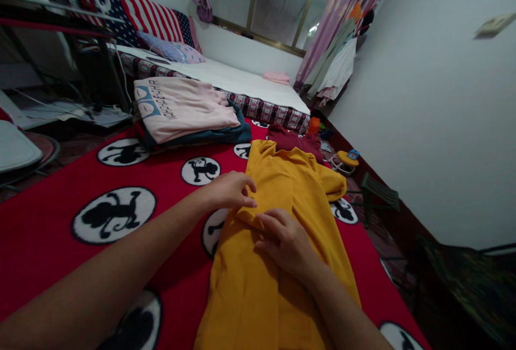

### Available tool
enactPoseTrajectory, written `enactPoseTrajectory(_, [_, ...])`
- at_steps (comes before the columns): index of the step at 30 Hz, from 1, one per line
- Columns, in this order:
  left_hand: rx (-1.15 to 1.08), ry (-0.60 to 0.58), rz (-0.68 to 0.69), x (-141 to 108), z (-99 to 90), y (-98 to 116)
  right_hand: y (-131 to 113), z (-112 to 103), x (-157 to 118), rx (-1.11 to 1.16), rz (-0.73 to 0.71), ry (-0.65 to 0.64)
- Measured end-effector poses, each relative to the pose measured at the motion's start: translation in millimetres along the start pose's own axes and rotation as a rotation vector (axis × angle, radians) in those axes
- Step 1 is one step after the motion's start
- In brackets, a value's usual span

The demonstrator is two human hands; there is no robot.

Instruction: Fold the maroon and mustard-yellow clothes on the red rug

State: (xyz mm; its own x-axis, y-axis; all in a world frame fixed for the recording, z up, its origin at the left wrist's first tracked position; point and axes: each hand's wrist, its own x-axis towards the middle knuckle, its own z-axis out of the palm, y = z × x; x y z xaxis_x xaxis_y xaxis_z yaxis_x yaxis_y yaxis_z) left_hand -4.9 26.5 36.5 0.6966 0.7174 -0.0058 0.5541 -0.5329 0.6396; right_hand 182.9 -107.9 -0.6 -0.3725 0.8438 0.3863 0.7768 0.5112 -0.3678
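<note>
A mustard-yellow long-bodied garment (306, 215) lies spread on the red blanket (177, 253), one sleeve out to the far right. My left hand (229, 190) hovers at or touches its left edge, thumb and fingers apart. Just to the right, my right hand (288, 242) rests on or just over the middle of the cloth, with a gap between thumb and forefinger. A small crease runs in the fabric between the hands. Neither hand visibly grips the cloth. Beyond the garment's far end sits a dark red folded garment (296, 140).
A stack of folded clothes, a pink printed one (185, 105) on top, stands at the blanket's far left. Behind is a bench bed (242, 78) with a patterned side. A folding stool (381, 191) stands on the right; a white seat (18, 148) is at the left.
</note>
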Motion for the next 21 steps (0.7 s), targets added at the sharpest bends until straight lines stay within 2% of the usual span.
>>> enactPoseTrajectory(2, [0.143,-0.13,0.008,-7.8,-1.3,10.1,-0.9,5.8,1.6,-0.022,0.032,-0.032])
enactPoseTrajectory(5, [0.28,-0.255,0.018,-15.2,-1.4,24.0,0.1,6.7,2.3,0.013,0.041,0.011])
enactPoseTrajectory(9, [0.351,-0.248,0.096,-23.2,-6.3,38.2,0.9,-2.5,-0.4,0.133,0.009,0.067])
enactPoseTrajectory(11, [0.344,-0.269,0.157,-28.1,-10.5,42.2,2.2,-8.3,-1.8,0.148,0.045,0.092])
enactPoseTrajectory(15, [0.352,-0.317,0.194,-34.1,-13.8,44.4,6.4,-17.3,-2.0,0.035,0.158,0.019])
enactPoseTrajectory(17, [0.366,-0.24,0.179,-32.6,-10.5,45.0,7.6,-18.3,-1.7,0.032,0.161,-0.061])
enactPoseTrajectory(19, [0.347,-0.055,0.145,-27.3,-3.1,46.0,7.7,-16.2,-1.5,0.076,0.155,-0.103])
enactPoseTrajectory(21, [0.277,0.153,0.157,-19.1,8.8,45.0,7.7,-12.1,-1.3,0.119,0.159,-0.093])
